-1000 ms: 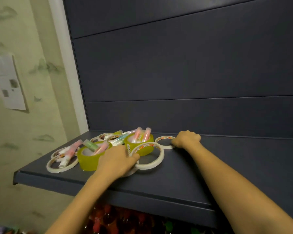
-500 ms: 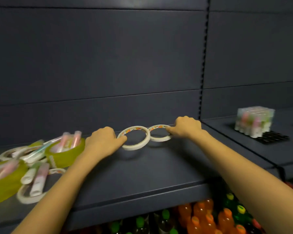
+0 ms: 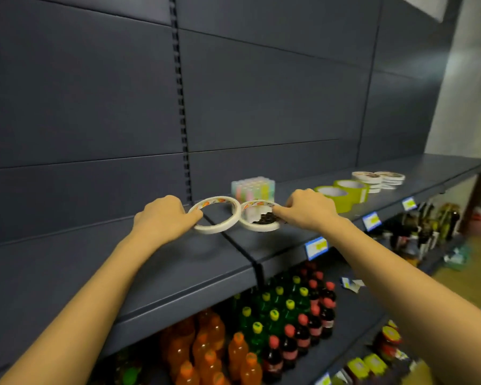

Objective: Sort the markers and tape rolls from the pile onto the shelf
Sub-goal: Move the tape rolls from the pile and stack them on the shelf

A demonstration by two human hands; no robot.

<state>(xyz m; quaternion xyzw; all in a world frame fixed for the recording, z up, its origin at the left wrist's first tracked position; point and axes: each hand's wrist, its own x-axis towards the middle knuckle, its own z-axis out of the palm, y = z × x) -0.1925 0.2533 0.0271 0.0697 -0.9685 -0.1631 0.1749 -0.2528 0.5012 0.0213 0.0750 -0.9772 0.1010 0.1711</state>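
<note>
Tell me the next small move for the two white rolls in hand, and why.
Probably carry both on to the right: the left hand and right hand each hold a white roll above the shelf, and matching white stacks sit past the green rolls.

Two white tape rolls [image 3: 216, 215], side by side
</note>
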